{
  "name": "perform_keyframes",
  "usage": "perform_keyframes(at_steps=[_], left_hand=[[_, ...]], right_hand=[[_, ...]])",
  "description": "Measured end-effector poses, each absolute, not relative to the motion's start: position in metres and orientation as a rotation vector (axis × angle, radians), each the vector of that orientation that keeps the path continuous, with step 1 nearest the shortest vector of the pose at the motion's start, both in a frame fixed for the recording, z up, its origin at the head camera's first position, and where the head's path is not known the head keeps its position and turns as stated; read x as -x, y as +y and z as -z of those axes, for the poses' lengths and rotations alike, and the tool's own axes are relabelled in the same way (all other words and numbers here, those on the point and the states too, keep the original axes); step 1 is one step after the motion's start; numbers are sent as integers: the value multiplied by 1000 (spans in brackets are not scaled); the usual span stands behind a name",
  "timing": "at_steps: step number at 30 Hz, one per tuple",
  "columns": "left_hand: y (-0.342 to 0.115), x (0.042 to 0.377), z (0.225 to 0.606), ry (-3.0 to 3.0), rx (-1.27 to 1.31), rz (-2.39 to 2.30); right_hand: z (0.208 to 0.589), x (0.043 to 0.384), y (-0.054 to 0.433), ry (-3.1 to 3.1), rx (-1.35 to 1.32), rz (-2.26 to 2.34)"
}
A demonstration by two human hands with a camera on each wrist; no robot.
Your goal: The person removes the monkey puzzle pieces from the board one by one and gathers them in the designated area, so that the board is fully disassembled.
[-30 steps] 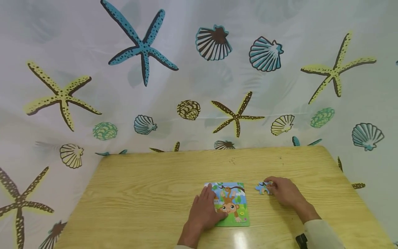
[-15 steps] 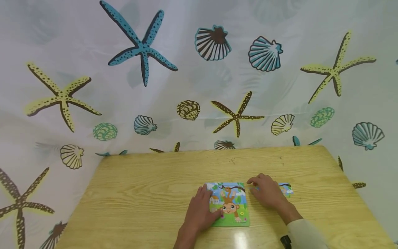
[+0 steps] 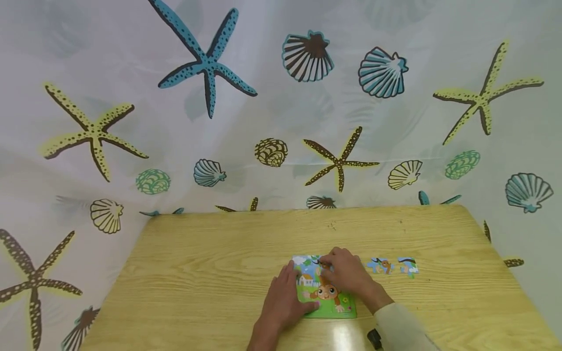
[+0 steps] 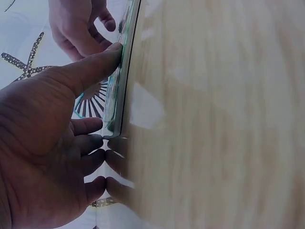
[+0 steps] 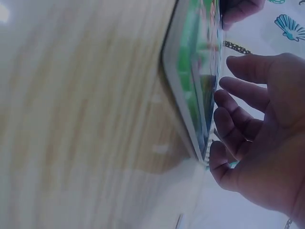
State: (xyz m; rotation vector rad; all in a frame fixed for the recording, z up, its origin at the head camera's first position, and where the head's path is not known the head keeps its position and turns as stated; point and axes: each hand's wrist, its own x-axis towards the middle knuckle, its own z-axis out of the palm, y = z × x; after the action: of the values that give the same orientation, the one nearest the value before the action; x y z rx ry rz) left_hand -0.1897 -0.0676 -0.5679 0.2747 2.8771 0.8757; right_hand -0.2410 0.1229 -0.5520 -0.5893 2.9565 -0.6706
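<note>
A monkey jigsaw puzzle (image 3: 328,292) lies flat on the wooden table (image 3: 197,268), a little to the right of the middle and at the near side. The left hand (image 3: 283,303) rests at its left edge — the thumb is stretched onto the top surface, and the other fingers are slightly bent along the side. The right hand (image 3: 349,274) is over the far right part of the puzzle, its fingers loosely bent and thumb apart; I see no piece between them. To the right, two loose pieces lie just beside each other: a monkey piece (image 3: 384,265) and a branch piece (image 3: 408,266). Behind the table hangs a white cloth (image 3: 237,141) with starfish and shells.
</note>
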Motion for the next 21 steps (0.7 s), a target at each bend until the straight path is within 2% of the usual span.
perform_keyframes(at_steps=[9,21], left_hand=[[-69,191,565,2864,-269,-848],[-73,191,560,2802,-302,-779]], right_hand=[[556,239,103,2946,517,700],[556,245,90,2706,163,1086]])
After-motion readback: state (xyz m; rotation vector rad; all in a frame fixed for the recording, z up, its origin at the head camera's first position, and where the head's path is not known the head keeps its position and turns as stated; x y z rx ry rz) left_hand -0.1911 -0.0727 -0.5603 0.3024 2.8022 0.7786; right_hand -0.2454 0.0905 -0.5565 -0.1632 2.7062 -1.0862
